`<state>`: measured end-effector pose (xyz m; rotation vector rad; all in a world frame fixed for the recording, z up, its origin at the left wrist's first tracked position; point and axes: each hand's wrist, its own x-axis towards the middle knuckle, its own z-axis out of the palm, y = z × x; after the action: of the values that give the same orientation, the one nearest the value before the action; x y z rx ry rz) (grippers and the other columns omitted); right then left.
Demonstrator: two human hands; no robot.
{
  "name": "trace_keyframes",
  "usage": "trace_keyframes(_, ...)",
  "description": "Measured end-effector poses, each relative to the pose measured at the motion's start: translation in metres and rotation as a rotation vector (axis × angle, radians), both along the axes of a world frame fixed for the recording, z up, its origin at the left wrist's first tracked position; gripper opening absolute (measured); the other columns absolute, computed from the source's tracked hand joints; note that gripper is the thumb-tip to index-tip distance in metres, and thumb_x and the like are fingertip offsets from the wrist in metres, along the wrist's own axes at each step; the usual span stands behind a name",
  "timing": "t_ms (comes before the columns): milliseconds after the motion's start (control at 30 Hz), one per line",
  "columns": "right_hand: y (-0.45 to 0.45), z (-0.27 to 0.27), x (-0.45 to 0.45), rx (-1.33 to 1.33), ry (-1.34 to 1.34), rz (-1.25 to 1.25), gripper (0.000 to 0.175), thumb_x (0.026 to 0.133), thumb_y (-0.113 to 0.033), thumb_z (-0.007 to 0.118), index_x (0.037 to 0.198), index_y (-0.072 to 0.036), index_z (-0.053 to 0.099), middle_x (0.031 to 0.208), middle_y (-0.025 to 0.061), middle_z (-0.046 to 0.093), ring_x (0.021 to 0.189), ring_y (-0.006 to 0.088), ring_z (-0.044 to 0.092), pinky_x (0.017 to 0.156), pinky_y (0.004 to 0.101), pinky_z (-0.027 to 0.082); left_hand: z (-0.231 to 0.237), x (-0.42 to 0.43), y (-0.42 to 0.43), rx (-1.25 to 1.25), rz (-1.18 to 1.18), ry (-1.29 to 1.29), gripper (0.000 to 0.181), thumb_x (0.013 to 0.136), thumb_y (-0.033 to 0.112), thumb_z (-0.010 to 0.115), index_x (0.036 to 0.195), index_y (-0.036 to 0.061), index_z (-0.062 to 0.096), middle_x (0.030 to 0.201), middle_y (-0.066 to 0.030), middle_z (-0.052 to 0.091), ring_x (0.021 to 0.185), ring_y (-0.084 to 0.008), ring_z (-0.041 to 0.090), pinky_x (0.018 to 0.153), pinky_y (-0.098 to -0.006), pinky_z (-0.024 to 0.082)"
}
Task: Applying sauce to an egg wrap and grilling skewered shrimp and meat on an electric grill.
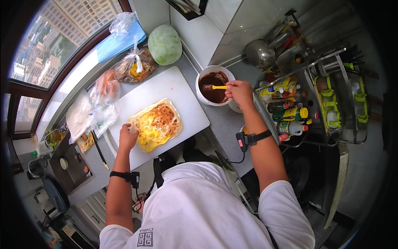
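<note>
A browned flatbread with egg [160, 124] lies flat on the white cutting board [192, 113]. My left hand [128, 137] is at its left edge, fingers apart; whether the fingertips touch the bread I cannot tell. In my right hand [239, 93] is the yellow handle of a small brush or spatula [219, 87]. Its head, coated in dark sauce, is over or in the dark brown sauce [214, 95] inside a white plastic tub [201, 99]. The tub stands on the counter beyond the board's right corner.
A pale green melon or gourd [165, 45] and tied plastic bags [136, 65] line the back. Chopsticks [99, 151] lie left of the board, near the sink [70, 168]. On the right, a metal rack [323, 84] stands by several sauce bottles [290, 113] and a steel pot [260, 53].
</note>
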<state>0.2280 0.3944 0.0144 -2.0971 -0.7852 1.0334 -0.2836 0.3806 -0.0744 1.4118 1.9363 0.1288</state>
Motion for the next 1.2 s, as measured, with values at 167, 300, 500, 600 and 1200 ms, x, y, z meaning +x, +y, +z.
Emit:
trace_keyframes(167, -0.025, 0.017, -0.014, 0.15, 0.294, -0.173, 0.019, 0.1, -0.001, 0.07, 0.115, 0.007, 0.076, 0.093, 0.0146, 0.078, 0.076, 0.0181, 0.077, 0.067, 0.0258, 0.065, 0.003, -0.022, -0.003, -0.001, 0.005, -0.002, 0.062, 0.087, 0.025, 0.079, 0.139, -0.0011, 0.058, 0.133, -0.0283, 0.066, 0.122, -0.0392, 0.067, 0.104, -0.0449, 0.054)
trace_keyframes(300, -0.037, 0.039, -0.049, 0.157, 0.411, -0.157, 0.021, 0.101, -0.002, 0.069, 0.118, 0.008, 0.073, 0.098, 0.015, 0.077, 0.079, 0.0184, 0.077, 0.071, 0.0266, 0.065, 0.001, -0.027, -0.006, 0.002, 0.026, -0.025, 0.061, 0.088, 0.026, 0.078, 0.14, 0.0018, 0.058, 0.125, -0.0251, 0.072, 0.115, -0.0383, 0.071, 0.1, -0.0437, 0.056)
trace_keyframes(500, -0.06, 0.002, -0.157, 0.037, 0.522, 0.005, 0.02, 0.101, -0.003, 0.07, 0.118, 0.007, 0.073, 0.097, 0.0135, 0.078, 0.077, 0.0168, 0.076, 0.07, 0.0257, 0.064, 0.009, -0.041, -0.011, -0.062, 0.077, -0.12, 0.055, 0.09, 0.024, 0.075, 0.139, 0.0028, 0.06, 0.12, -0.0199, 0.075, 0.108, -0.035, 0.074, 0.095, -0.0423, 0.058)
trace_keyframes(600, -0.063, -0.026, -0.215, -0.034, 0.499, 0.067, 0.02, 0.1, -0.002, 0.07, 0.117, 0.008, 0.074, 0.095, 0.0128, 0.078, 0.076, 0.016, 0.076, 0.069, 0.0253, 0.064, 0.007, -0.056, -0.021, -0.012, 0.016, -0.119, 0.051, 0.091, 0.021, 0.072, 0.138, 0.0029, 0.063, 0.12, -0.0184, 0.075, 0.106, -0.0336, 0.075, 0.095, -0.0418, 0.059)
trace_keyframes(1200, -0.086, -0.032, -0.312, 0.593, -0.542, 0.613, 0.014, 0.092, -0.002, 0.073, 0.105, -0.005, 0.077, 0.097, 0.0108, 0.075, 0.091, 0.0309, 0.074, 0.081, 0.0417, 0.061, 0.004, -0.093, -0.033, 0.058, -0.223, -0.135, 0.049, 0.091, 0.017, 0.076, 0.137, 0.0035, 0.068, 0.136, -0.0217, 0.063, 0.125, -0.0383, 0.064, 0.11, -0.042, 0.051)
